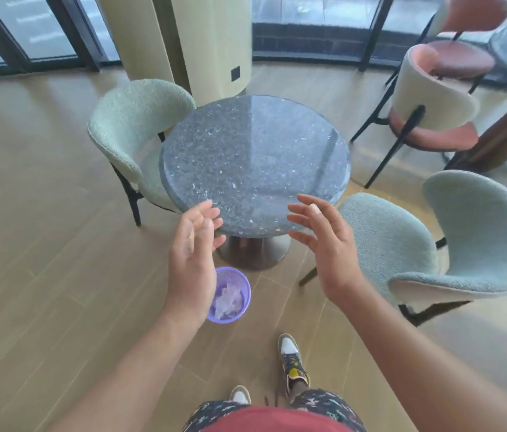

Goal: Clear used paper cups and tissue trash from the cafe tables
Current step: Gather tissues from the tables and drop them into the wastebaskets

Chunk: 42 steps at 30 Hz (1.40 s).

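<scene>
Both hands are up in front of the round speckled stone table point(253, 157), left hand point(194, 247) and right hand point(327, 241) spread loose, fingers relaxed, holding nothing. Down on the wood floor by the table's pedestal sits a purple mesh wastebasket point(239, 280) with crumpled tissue trash point(229, 300) inside.

Green chair point(127, 132) L, pale-blue chair point(476, 232) R, pink-seat chair point(433, 101) far R, cream pillar point(215, 42) at back, wood floor point(43, 213).

A bin point(229, 296) stands on the floor point(43, 244) before the table point(253, 160).
</scene>
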### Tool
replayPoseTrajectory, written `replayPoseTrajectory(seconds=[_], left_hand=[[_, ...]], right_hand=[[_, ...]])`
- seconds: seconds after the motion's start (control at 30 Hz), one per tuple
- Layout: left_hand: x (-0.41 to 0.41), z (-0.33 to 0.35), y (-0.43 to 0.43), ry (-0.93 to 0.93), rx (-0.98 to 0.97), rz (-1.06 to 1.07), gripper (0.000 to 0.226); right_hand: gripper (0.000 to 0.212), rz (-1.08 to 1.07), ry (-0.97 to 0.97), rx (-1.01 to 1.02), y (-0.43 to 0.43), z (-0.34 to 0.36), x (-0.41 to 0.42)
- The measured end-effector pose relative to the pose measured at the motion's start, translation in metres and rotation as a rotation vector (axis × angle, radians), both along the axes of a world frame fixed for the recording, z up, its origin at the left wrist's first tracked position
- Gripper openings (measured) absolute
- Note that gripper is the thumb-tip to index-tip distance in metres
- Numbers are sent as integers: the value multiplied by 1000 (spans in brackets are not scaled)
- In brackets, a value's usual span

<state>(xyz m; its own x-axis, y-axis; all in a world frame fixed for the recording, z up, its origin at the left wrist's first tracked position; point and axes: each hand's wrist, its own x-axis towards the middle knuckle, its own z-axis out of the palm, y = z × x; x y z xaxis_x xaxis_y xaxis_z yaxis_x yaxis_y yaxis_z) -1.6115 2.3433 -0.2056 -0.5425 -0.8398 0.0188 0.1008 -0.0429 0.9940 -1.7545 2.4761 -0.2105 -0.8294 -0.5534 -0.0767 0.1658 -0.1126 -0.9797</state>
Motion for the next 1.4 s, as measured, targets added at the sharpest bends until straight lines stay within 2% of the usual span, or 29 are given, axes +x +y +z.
replayPoseTrajectory(seconds=[0.33,0.53,0.7,0.9,1.13,1.23,1.4], left_hand=[[-21,14,78,27,-28,-388,26],[-52,22,155,31,-40,-645,35],[-81,32,230,40,-40,-796,40],[-115,40,329,55,-82,-966,26],[-158,42,452,26,-118,-1160,37],[-180,44,493,57,-131,-1241,46],[-224,50,545,69,-148,-1363,46]], right_hand=[[33,-391,24,-18,122,15,36],[35,-588,16,-44,217,19,47],[35,-634,21,-7,305,26,47],[37,-672,72,112,433,37,36],[38,-821,106,179,568,42,33],[39,-918,119,174,609,46,30],[39,-1028,121,123,648,49,8]])
